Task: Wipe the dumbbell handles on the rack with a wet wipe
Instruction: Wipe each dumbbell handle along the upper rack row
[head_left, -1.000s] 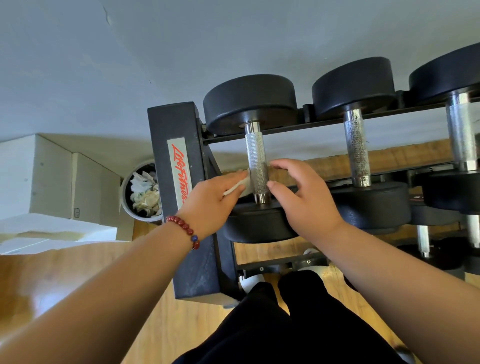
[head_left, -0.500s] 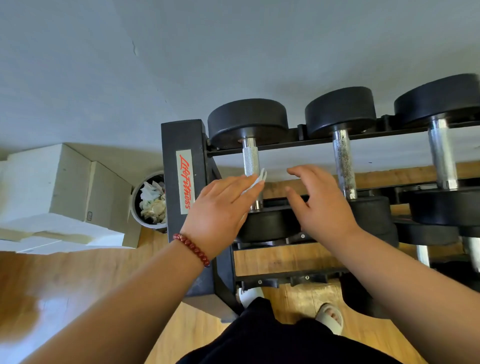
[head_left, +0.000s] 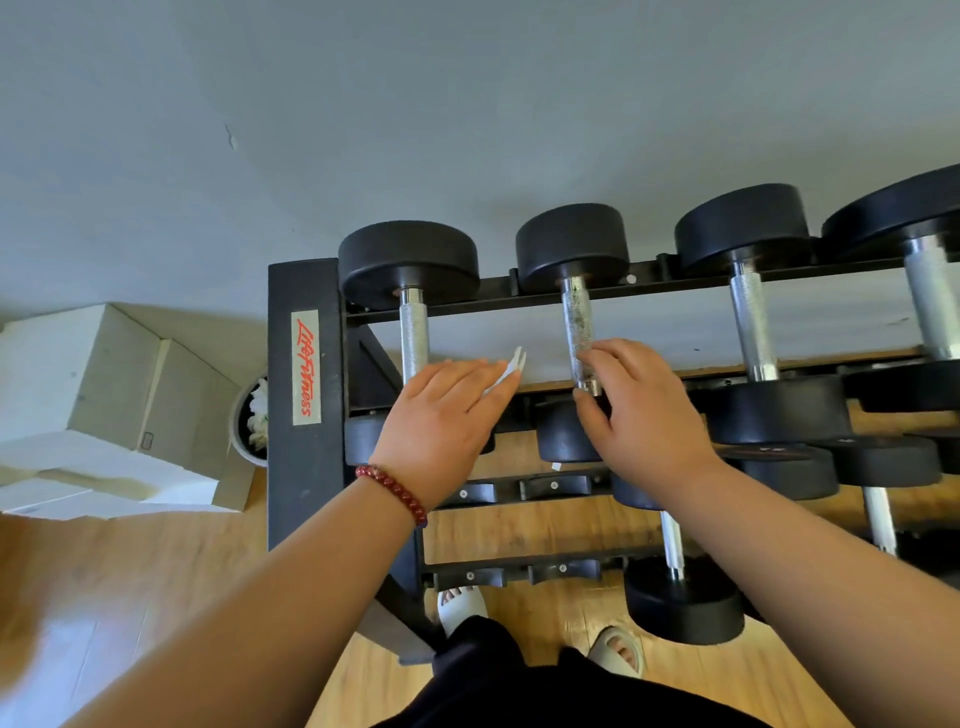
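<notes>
Both hands had shifted right off the first handle (head_left: 414, 332). The left hand (head_left: 441, 415) held the wet wipe (head_left: 511, 366) pinched at its fingertips, between the first two handles, and the right hand (head_left: 639, 410) had curled its fingers round the near end of the second handle (head_left: 579, 327). I judged the first handle done and the second next. Beyond, on the end post of the rack (head_left: 304, 493), the label (head_left: 306, 366) read "Life Fitness" in red.

A plain pale grey painted wall (head_left: 467, 104), marked by one small chipped scuff (head_left: 231, 137), meets a light honey-coloured wooden plank floor (head_left: 104, 582). Stacked white cardboard boxes (head_left: 78, 384) sit against the wall at left, just beside a round grey waste bin (head_left: 240, 415) filled with crumpled white paper (head_left: 258, 415). A pale sheen of light (head_left: 47, 654) lies across the floorboards at lower left.
</notes>
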